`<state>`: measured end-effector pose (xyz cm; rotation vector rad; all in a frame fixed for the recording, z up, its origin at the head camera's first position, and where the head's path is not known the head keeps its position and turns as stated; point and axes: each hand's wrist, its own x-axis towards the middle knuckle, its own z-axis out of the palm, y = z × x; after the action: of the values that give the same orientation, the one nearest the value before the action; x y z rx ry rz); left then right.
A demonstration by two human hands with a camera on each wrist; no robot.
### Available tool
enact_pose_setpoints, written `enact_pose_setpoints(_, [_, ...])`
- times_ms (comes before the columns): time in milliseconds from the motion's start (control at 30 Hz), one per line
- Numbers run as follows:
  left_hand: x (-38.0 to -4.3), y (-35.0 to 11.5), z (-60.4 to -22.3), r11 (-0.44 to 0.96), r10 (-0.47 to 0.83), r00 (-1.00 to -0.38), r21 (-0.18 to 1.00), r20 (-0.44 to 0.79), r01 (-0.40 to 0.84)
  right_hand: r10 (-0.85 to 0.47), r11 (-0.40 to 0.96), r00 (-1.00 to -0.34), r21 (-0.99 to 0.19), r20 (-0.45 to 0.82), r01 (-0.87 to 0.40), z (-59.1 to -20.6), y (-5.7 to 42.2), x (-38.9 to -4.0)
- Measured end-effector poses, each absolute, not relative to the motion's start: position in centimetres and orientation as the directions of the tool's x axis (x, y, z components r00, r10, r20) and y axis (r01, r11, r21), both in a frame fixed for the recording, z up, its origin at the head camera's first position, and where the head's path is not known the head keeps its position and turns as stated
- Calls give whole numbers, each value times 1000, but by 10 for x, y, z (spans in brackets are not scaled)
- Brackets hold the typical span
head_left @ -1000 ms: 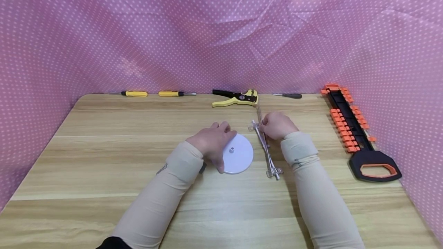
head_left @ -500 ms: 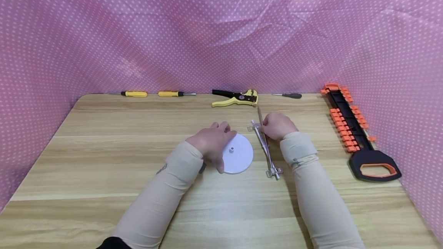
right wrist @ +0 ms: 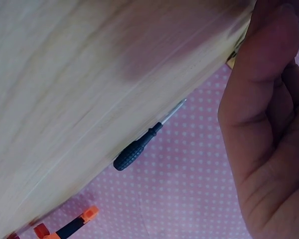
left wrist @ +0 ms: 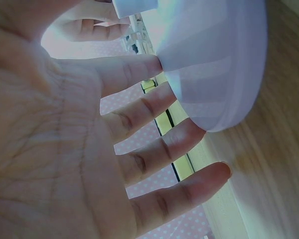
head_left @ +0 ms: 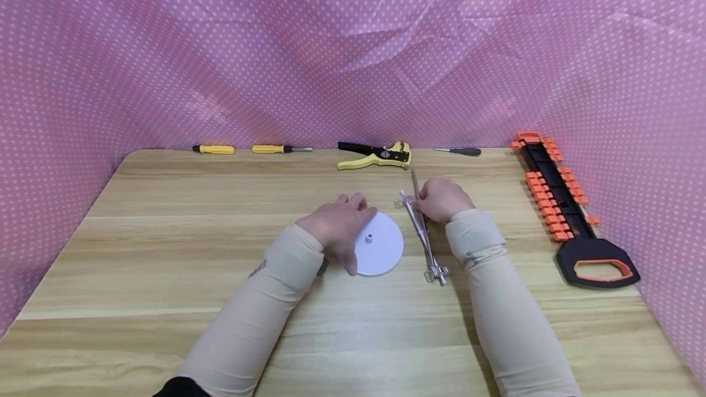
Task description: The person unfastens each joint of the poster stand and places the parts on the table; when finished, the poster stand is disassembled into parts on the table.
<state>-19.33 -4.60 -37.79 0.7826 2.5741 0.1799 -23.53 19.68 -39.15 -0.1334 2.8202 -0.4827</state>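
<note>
A white round disc point(head_left: 380, 256) with a short stub at its middle lies on the table in the head view. My left hand point(head_left: 336, 228) reaches over its left part, thumb at the near edge. Fairly straight fingers touch the disc's rim point(left wrist: 249, 94) in the left wrist view. To the right, my right hand point(head_left: 443, 201) pinches a thin brown rod point(head_left: 415, 184) between thumb and fingers. Beside that rod lie thin white rods point(head_left: 417, 225) with clear plastic clips at both ends. The right wrist view shows curled fingers point(right wrist: 254, 104), their tips cut off at the top.
Along the back edge lie two yellow-handled screwdrivers point(head_left: 270, 149), a black and yellow wire stripper point(head_left: 380, 155) and a black-handled screwdriver point(head_left: 463, 151). A long black and orange rack point(head_left: 562, 189) with a looped handle stands at the right. Pink dotted cloth point(head_left: 353, 48) hangs behind.
The top end of the thin brown rod has shifted slightly right in my right hand. My left hand and the disc stay in place.
</note>
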Motion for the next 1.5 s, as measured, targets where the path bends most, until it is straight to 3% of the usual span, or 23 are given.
enact_pose_setpoints(1500, [-193, -45, -378, 841, 541, -748, 243, -384, 483, -53, 949, -964, -314, -261, 33, -390, 202, -235])
